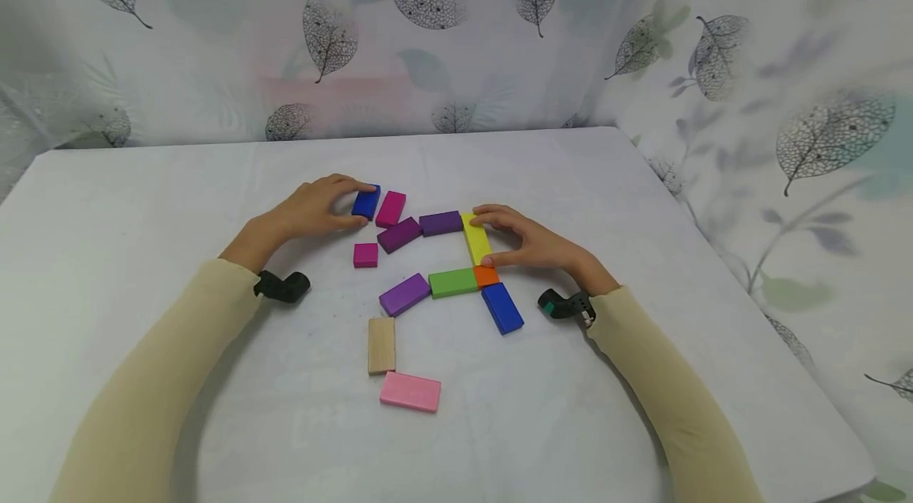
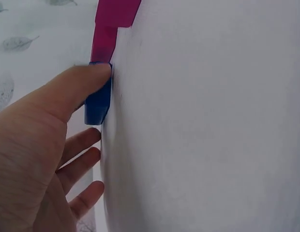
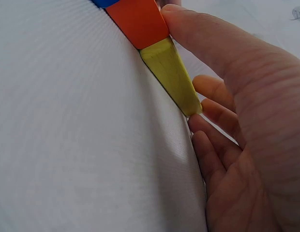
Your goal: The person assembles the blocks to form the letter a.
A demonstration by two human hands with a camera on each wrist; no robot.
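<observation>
My left hand [image 1: 314,208] pinches a blue block [image 1: 366,203] between thumb and index finger, flat on the table at the upper left of the blocks. In the left wrist view the thumb lies over the blue block [image 2: 97,104] and the other fingers are spread apart. A magenta block [image 1: 391,209] lies just right of it. My right hand [image 1: 531,240] spans a yellow block [image 1: 476,240], fingers at its far end and thumb at its near end. The thumb tip also lies by the orange block [image 3: 138,21] that adjoins the yellow block [image 3: 172,75].
Around them on the white table [image 1: 285,424] lie two dark purple blocks [image 1: 441,223], a small magenta block [image 1: 366,255], a green block [image 1: 453,283], a purple block [image 1: 404,295], another blue block [image 1: 502,308], a plain wood block [image 1: 381,346] and a pink block [image 1: 410,392].
</observation>
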